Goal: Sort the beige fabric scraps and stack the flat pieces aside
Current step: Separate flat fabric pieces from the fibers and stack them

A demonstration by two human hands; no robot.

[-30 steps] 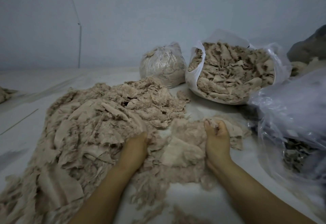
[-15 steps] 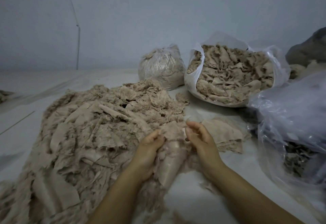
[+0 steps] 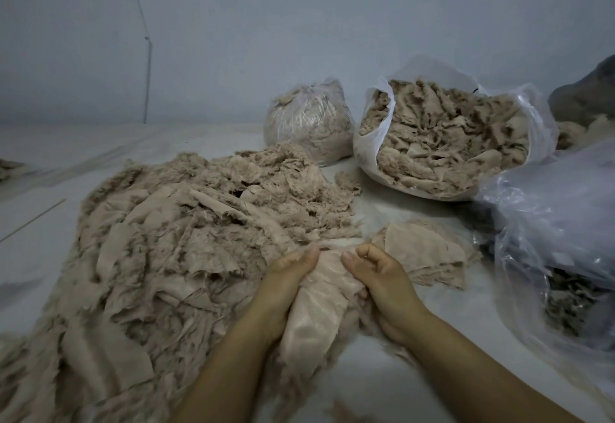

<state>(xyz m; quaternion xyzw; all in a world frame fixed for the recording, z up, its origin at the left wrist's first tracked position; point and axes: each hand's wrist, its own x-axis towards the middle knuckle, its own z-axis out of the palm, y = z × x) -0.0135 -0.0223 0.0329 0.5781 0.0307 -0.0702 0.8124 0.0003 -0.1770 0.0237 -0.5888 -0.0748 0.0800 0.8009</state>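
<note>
A big heap of frayed beige fabric scraps point(image 3: 173, 239) covers the left and middle of the pale surface. Both hands hold one smooth beige piece point(image 3: 316, 306) in front of the heap. My left hand point(image 3: 286, 286) grips its left side, thumb on top. My right hand point(image 3: 379, 282) pinches its right edge with curled fingers. Just behind my right hand lies a small stack of flat pieces point(image 3: 429, 252).
An open white bag point(image 3: 369, 153) full of scraps leans at the back right. A tied clear bag point(image 3: 309, 123) stands beside it. Crumpled clear plastic point(image 3: 559, 223) with dark scraps under it fills the right side. A wall rises close behind.
My right hand left the flat stack and came to the middle. My left hand pulled a piece out of the heap. Both hands now hold that piece together.
</note>
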